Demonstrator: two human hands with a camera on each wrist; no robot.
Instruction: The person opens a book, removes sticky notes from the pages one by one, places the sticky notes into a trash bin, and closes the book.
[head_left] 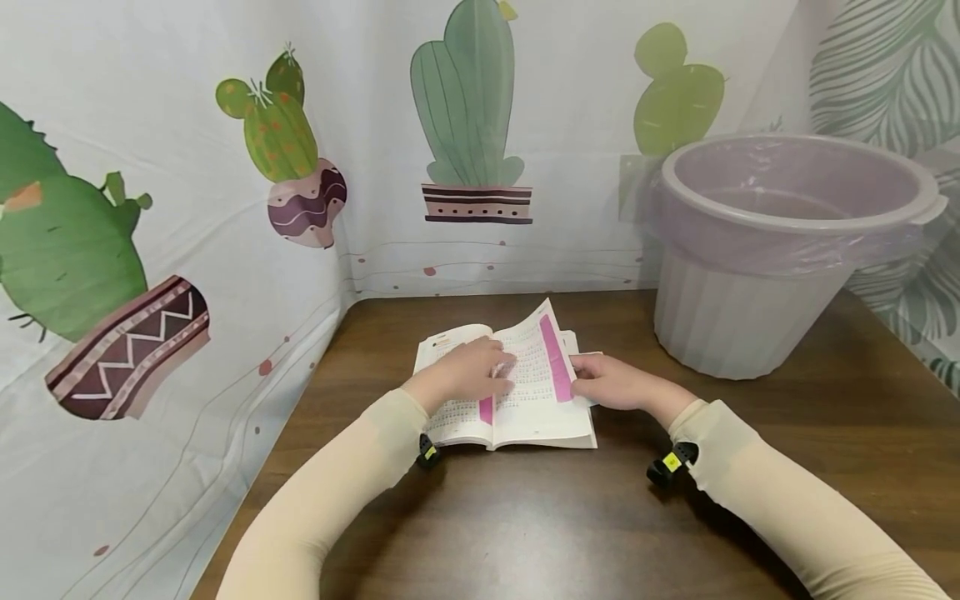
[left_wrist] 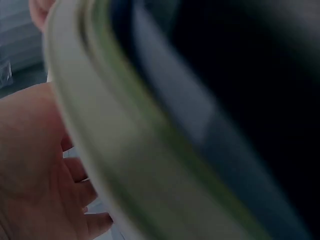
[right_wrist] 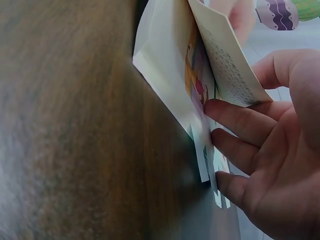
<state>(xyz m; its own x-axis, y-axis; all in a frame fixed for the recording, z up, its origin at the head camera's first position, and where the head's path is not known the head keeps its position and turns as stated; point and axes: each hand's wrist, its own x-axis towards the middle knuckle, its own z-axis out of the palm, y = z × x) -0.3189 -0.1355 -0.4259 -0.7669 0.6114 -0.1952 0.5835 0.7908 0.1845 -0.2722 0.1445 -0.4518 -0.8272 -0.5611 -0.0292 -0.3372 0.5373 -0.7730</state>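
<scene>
An open book (head_left: 543,425) lies on the brown table, its printed pages marked with pink bands. My left hand (head_left: 468,367) rests over the left page and the middle fold, fingers loosely spread; in the left wrist view the book's thick edge, blurred, covers much of that hand (left_wrist: 40,165). At the right edge, my right hand (head_left: 618,382) pinches a raised page (right_wrist: 230,55) between thumb and fingers. Below that page, the right wrist view shows a coloured picture (right_wrist: 197,75), with the other fingertips against narrow paper strips (right_wrist: 201,162) that stick out of the book.
A pale ribbed bin (head_left: 738,308) with a clear purplish liner stands at the back right of the wooden table (head_left: 495,533). Behind hangs a white cloth (head_left: 375,108) printed with cacti. Each wrist wears a black strap (head_left: 672,462) with a yellow mark.
</scene>
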